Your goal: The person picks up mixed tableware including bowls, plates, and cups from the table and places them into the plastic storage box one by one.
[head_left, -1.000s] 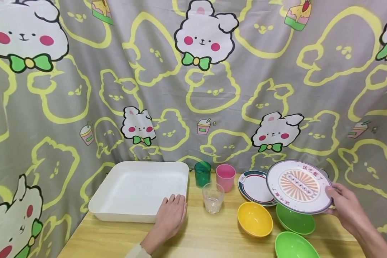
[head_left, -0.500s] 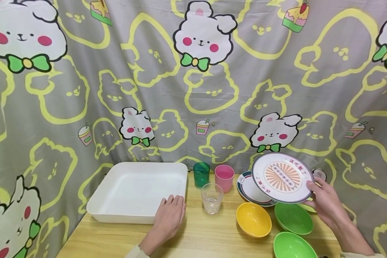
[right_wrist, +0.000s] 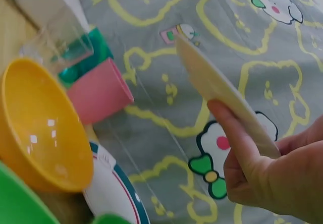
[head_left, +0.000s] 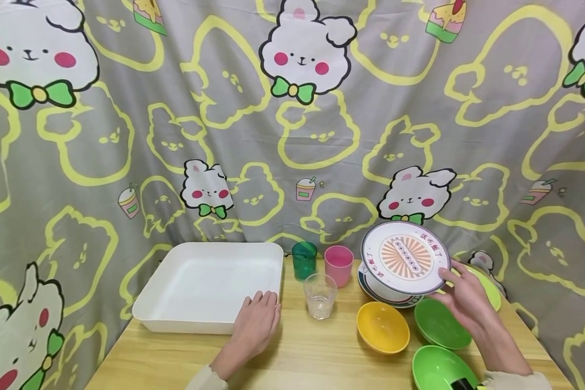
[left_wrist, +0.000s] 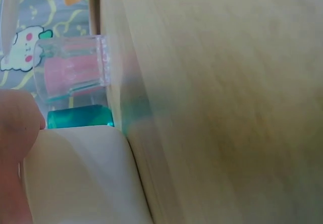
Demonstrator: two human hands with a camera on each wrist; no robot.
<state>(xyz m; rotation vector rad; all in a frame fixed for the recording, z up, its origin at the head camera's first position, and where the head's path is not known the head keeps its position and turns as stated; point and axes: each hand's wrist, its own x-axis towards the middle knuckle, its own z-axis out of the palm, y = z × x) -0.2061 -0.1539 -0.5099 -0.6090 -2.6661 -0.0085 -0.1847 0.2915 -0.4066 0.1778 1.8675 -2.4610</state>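
Note:
My right hand (head_left: 468, 298) pinches the edge of a white plate (head_left: 404, 257) printed with an orange sunburst and red characters, thumb on top and fingers beneath. It is held tilted over a second plate (right_wrist: 112, 191) with a dark green and red rim, partly hidden under it in the head view. From the right wrist, the held plate (right_wrist: 222, 90) appears almost edge-on, raised above the tableware. My left hand (head_left: 255, 319) rests on the near right corner of a white rectangular tray (head_left: 190, 326), fingers extended together over its rim.
Between tray and plates stand a green cup (head_left: 304, 261), a pink cup (head_left: 338, 266) and a clear cup (head_left: 320, 298). A yellow bowl (head_left: 383, 327), a dark green bowl (head_left: 436, 322) and a light green bowl (head_left: 439, 368) sit nearer me. A lime plate (head_left: 489, 287) lies back right, before the curtain (head_left: 253, 135).
My right hand has carried the sunburst plate leftward over the dark-rimmed plate, uncovering the lime plate at the right. My left hand has stayed on the tray.

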